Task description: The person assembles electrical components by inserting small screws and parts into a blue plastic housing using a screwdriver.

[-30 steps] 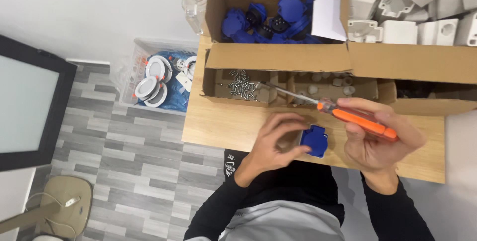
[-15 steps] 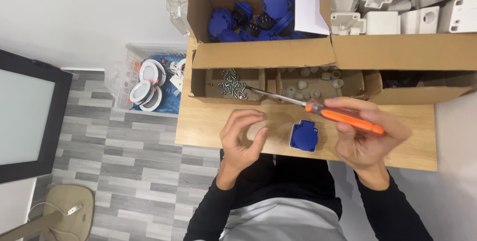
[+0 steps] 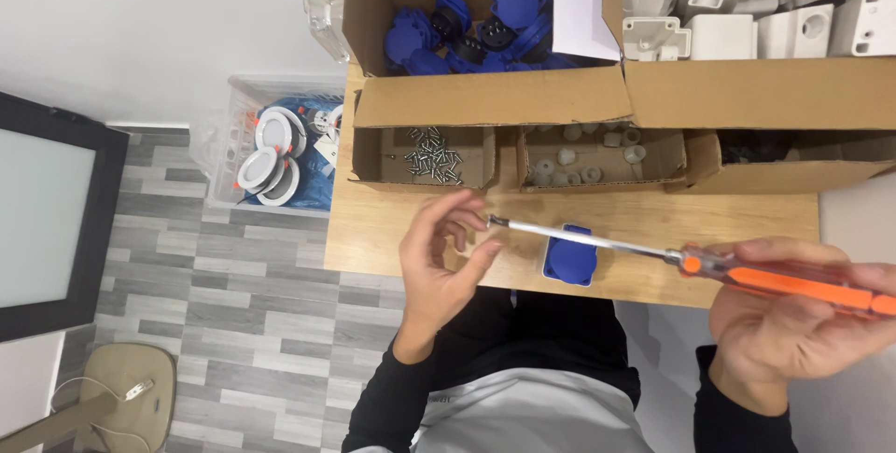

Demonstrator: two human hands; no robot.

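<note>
My right hand (image 3: 793, 318) grips an orange-handled screwdriver (image 3: 793, 283) whose long metal shaft points left across the wooden table (image 3: 373, 229). The tip ends at the fingers of my left hand (image 3: 443, 257), which pinch something small at the tip; I cannot make out what it is. A blue socket part (image 3: 567, 257) lies on the table under the shaft, between my hands, touched by neither.
Small cardboard trays hold screws (image 3: 431, 156) and grey caps (image 3: 579, 159). Behind them, a large box of blue socket parts (image 3: 476, 28) and one of white housings (image 3: 756, 5). A clear bin with white round fittings (image 3: 271, 150) stands on the floor at left.
My left hand let go of the blue socket part, which now lies on the table, and rose to the screwdriver tip. My right hand drew the screwdriver to the right.
</note>
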